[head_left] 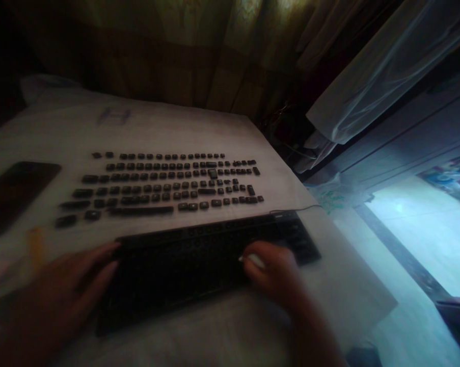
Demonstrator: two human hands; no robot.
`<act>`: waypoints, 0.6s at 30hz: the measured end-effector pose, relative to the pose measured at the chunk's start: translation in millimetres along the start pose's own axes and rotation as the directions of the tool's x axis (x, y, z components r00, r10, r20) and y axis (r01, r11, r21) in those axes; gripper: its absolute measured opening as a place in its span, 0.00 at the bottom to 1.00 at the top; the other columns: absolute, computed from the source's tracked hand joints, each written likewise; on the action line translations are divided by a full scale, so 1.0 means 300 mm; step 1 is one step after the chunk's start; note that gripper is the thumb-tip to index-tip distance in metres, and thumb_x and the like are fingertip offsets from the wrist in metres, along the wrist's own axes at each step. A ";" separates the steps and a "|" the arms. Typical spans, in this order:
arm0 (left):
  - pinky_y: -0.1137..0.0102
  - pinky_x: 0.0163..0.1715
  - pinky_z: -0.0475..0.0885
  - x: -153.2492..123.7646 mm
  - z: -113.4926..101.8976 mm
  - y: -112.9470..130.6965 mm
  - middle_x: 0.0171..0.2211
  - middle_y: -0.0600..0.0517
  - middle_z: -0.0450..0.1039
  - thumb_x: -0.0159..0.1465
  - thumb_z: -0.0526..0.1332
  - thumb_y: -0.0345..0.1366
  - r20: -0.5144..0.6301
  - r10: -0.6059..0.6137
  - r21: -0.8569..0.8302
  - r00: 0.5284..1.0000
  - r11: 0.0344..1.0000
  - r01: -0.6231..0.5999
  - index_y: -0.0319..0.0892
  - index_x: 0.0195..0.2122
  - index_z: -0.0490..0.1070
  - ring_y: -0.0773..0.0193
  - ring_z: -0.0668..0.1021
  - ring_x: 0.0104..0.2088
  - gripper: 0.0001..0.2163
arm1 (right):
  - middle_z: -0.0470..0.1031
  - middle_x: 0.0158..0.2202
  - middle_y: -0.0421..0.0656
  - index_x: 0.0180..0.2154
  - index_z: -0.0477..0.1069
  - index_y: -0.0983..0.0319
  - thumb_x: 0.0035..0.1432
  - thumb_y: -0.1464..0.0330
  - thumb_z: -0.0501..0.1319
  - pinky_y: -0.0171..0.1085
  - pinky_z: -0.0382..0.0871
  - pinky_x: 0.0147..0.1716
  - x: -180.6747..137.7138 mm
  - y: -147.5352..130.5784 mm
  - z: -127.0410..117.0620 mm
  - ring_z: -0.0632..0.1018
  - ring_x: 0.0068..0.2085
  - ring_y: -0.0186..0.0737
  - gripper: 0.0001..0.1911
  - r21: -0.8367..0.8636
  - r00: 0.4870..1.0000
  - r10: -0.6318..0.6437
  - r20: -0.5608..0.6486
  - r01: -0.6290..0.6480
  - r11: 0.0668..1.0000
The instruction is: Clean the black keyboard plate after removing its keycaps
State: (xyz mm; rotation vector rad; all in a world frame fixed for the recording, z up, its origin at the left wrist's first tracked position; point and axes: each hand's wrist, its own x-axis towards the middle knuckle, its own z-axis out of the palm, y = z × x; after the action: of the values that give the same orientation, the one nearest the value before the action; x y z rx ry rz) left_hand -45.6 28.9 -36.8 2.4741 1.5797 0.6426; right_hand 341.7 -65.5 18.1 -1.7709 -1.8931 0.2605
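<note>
Nearest us, our left hand reaches in over the near left part of the bench, its thumb and finger a little apart at the left end of the black keyboard; blur keeps us from telling whether they grip it. Our right hand is over the keyboard's right half, fingers curled and pinching a small whitish thing, too blurred for us to name. The keyboard lies along the near side of the bench, slightly aslant, its right end near the bench's right edge. We find its middle too dark to read in detail. A thin cable runs from its far side toward that right edge.

By the left hand, toward the bench's left edge, we see a blurred yellow strip, and farther off a dark phone lying flat. Just beyond the keyboard, across the middle of the bench, loose black keys lie in rough rows, with one long bar in the row closest to us. Past them, near the far edge and left of centre, we notice a purple mark. Behind the far edge hangs a yellowish curtain.
</note>
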 end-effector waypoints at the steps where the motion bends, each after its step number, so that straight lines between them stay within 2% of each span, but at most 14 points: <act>1: 0.55 0.42 0.76 -0.001 0.000 0.000 0.43 0.48 0.82 0.68 0.49 0.60 0.002 -0.002 0.000 1.000 1.000 0.002 0.50 0.50 0.75 0.52 0.83 0.40 0.25 | 0.78 0.25 0.40 0.28 0.74 0.60 0.53 0.73 0.58 0.32 0.68 0.27 -0.002 0.004 -0.002 0.79 0.26 0.36 0.08 -0.011 1.000 0.009 -0.002 -0.009 1.000; 9: 0.57 0.42 0.75 -0.008 0.010 -0.009 0.42 0.49 0.81 0.69 0.49 0.56 -0.019 0.035 0.007 0.999 0.999 -0.035 0.52 0.52 0.73 0.53 0.82 0.39 0.22 | 0.79 0.25 0.40 0.28 0.74 0.59 0.53 0.72 0.57 0.33 0.68 0.29 -0.013 0.032 -0.010 0.80 0.26 0.37 0.08 -0.059 0.998 0.066 -0.009 -0.066 0.996; 15: 0.56 0.43 0.74 -0.020 0.021 -0.023 0.44 0.49 0.81 0.69 0.49 0.56 -0.012 0.025 0.026 1.000 0.999 -0.025 0.52 0.52 0.73 0.52 0.81 0.41 0.21 | 0.81 0.27 0.41 0.30 0.76 0.60 0.56 0.70 0.57 0.32 0.71 0.29 -0.001 0.030 -0.026 0.81 0.27 0.37 0.08 0.009 0.987 0.072 -0.146 -0.072 0.997; 18: 0.57 0.42 0.75 -0.020 0.022 -0.026 0.44 0.50 0.81 0.69 0.49 0.55 -0.010 0.025 0.033 1.000 0.999 -0.025 0.52 0.52 0.74 0.53 0.82 0.40 0.21 | 0.81 0.27 0.41 0.30 0.76 0.60 0.57 0.71 0.57 0.33 0.71 0.30 0.005 0.028 -0.022 0.82 0.28 0.38 0.09 -0.007 0.989 0.031 -0.142 -0.032 0.999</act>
State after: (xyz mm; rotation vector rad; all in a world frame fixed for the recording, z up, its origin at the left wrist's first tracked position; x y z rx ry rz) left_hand -51.2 27.7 -47.0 2.5215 1.5778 0.6391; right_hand 352.2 -64.6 19.8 -1.7777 -1.7702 0.1342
